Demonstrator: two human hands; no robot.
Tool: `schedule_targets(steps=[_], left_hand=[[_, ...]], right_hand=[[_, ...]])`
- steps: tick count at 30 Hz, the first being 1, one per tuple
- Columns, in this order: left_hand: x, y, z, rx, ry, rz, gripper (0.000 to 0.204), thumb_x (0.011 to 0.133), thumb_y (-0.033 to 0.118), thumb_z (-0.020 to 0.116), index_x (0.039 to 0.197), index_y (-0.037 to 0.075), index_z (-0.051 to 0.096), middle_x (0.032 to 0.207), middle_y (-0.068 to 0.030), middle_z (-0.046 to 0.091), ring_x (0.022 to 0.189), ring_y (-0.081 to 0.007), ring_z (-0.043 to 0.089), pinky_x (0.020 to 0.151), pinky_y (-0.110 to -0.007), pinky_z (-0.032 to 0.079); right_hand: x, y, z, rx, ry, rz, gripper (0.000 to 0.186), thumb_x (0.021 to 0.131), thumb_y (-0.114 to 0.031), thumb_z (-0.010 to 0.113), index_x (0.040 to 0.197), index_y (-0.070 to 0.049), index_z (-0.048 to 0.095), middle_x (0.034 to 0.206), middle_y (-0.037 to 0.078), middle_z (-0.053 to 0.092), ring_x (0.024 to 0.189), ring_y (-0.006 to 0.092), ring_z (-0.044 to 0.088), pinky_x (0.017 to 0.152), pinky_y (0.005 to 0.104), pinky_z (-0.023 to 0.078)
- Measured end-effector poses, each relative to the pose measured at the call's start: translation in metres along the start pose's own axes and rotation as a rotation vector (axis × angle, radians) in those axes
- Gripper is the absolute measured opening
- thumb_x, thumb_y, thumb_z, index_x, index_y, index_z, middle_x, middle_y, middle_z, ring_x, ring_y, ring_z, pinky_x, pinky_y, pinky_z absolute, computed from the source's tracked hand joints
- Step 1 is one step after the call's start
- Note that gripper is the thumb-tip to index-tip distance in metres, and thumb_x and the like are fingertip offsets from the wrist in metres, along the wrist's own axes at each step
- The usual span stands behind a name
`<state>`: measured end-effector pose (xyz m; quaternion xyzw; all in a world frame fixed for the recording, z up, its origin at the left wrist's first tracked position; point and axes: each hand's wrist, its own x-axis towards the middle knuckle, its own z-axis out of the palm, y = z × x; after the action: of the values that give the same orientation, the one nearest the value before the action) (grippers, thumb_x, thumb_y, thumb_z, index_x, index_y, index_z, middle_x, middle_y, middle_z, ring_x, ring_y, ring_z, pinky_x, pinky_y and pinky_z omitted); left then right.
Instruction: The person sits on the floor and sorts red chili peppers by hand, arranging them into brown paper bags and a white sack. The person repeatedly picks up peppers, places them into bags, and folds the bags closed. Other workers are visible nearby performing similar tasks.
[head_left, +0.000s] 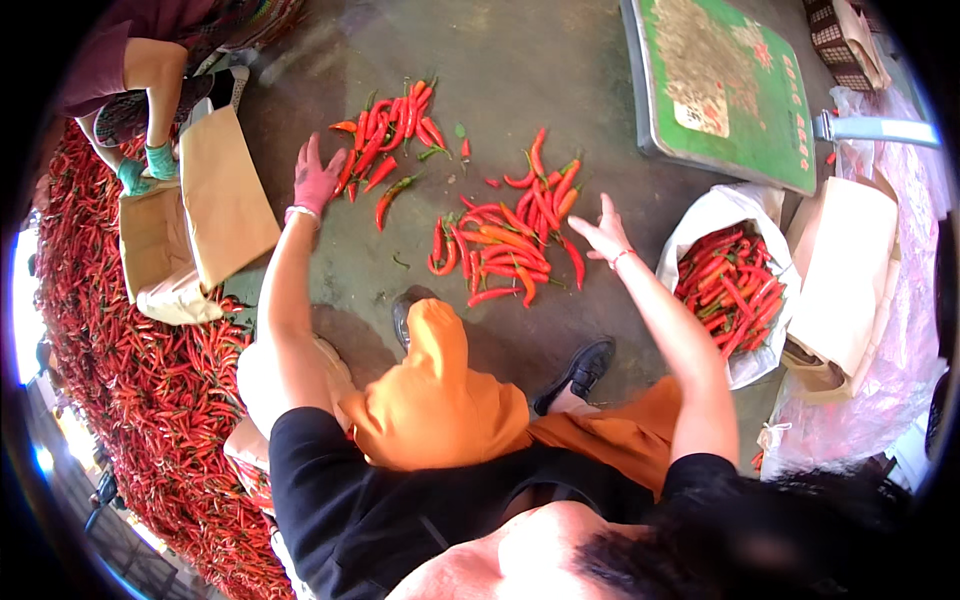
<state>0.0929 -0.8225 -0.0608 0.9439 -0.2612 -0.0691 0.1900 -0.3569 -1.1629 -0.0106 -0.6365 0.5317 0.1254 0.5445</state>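
Observation:
My left hand, in a pink glove, reaches over the grey floor with its fingers spread. It is at the left side of a loose group of red chili peppers, apart from or barely touching the nearest ones. My right hand is bare, with a red band at the wrist. Its fingers are apart and it holds nothing. Just left of it lies a second, larger group of chili peppers, some orange. A few single chilies, one of them partly green, lie between the two groups.
A white sack of chilies stands right of my right arm, with brown paper bags beside it. A green platform scale is at the far right. A huge chili heap fills the left. There, a co-worker's green-gloved hands hold a paper bag.

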Motion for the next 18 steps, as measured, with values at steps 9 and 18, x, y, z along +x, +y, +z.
schedule_targets(steps=[9,18], left_hand=[[0.015,0.126,0.066,-0.027,0.131,0.281,0.072,0.081,0.057,0.064,0.138,0.014,0.051,0.141,-0.0203,0.046,0.129,-0.0400,0.042,0.109,-0.052,0.031],[-0.052,0.211,0.100,-0.834,-0.053,-0.060,0.036,0.098,0.020,0.049,0.126,-0.003,0.056,0.118,-0.0188,0.061,0.111,-0.0306,0.056,0.097,-0.038,0.045]], right_hand=[[0.056,-0.099,0.116,-0.389,0.463,-0.286,0.102,0.065,-0.046,0.083,0.148,-0.017,0.031,0.133,0.018,0.041,0.122,0.0404,0.041,0.095,0.0533,0.045],[0.068,-0.141,0.202,0.161,0.497,-0.536,0.045,0.089,-0.021,0.063,0.132,-0.010,0.056,0.117,0.015,0.063,0.108,0.0305,0.062,0.093,0.0370,0.048]])
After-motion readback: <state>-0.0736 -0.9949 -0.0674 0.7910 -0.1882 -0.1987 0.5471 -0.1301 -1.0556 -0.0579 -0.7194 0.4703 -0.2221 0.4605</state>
